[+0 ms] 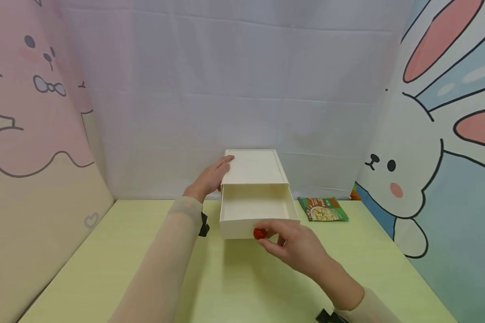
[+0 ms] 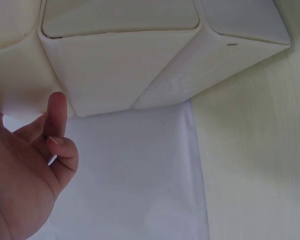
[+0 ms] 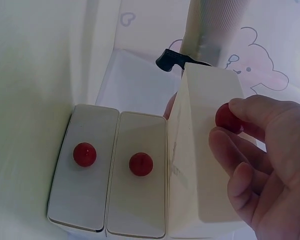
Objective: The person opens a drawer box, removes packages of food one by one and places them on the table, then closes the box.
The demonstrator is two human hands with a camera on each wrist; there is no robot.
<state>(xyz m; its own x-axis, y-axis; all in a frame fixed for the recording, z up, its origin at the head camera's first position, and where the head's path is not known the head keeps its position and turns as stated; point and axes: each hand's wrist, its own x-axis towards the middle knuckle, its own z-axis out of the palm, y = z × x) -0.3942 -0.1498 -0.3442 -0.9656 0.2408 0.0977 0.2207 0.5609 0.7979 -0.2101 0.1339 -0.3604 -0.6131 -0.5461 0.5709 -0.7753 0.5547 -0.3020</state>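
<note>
A small white drawer cabinet (image 1: 253,167) stands at the back of the table, its top drawer (image 1: 258,202) pulled out towards me, the inside showing. My right hand (image 1: 301,246) pinches the round red knob (image 1: 260,233) on that drawer's front between thumb and fingers. In the right wrist view, the same knob (image 3: 229,119) sits between the fingertips; two closed drawers beside it carry a red knob (image 3: 84,154) and another red knob (image 3: 141,164). My left hand (image 1: 211,176) rests against the cabinet's upper left edge, and its fingers touch the side.
A green and brown food packet (image 1: 324,209) lies on the table (image 1: 145,269) to the right of the cabinet. A white cloth wall (image 1: 234,89) rises close behind. Printed side panels with a bear (image 1: 36,112) and a rabbit (image 1: 404,179) border the table.
</note>
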